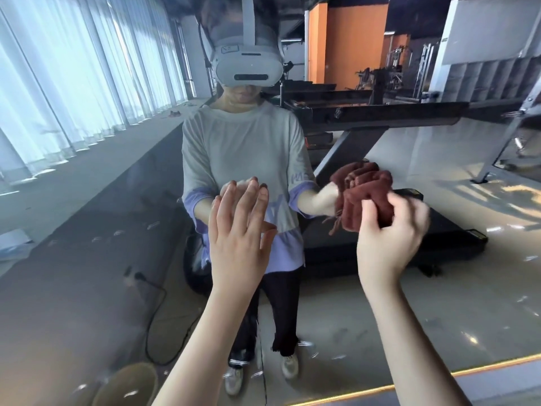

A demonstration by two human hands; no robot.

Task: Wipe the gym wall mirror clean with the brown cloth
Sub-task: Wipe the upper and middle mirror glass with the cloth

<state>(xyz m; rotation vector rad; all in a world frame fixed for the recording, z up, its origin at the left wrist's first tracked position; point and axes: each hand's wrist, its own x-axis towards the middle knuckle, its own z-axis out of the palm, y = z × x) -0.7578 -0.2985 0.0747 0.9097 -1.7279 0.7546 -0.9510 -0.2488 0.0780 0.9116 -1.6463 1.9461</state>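
The wall mirror (87, 200) fills almost the whole view, and the only edge of it in sight is the lower one, a glowing amber strip (439, 378) that rises from bottom centre toward the lower right corner; the top and side edges lie outside the picture. The left hand (237, 230) is raised near the middle of the glass with straight, spread fingers, its fingertips meeting their own reflection, so it touches the mirror. The right hand (389, 232), somewhat blurred, has its fingers curled round the brown cloth (366, 209), which is bunched into a wad and meets its reflection on the glass to the right of centre, loose fringe threads hanging from its lower left. The two hands are well apart, with bare glass between them. Wide bare glass spreads left of the left hand and right of the cloth, and more lies below both forearms down to the lower edge. Reflected in the mirror are the person in a white headset (247, 65), a dark treadmill (380, 253), pale vertical blinds (73, 68) and a cable (155, 317) on the floor. A round tan bucket (128, 385) shows at the bottom left.
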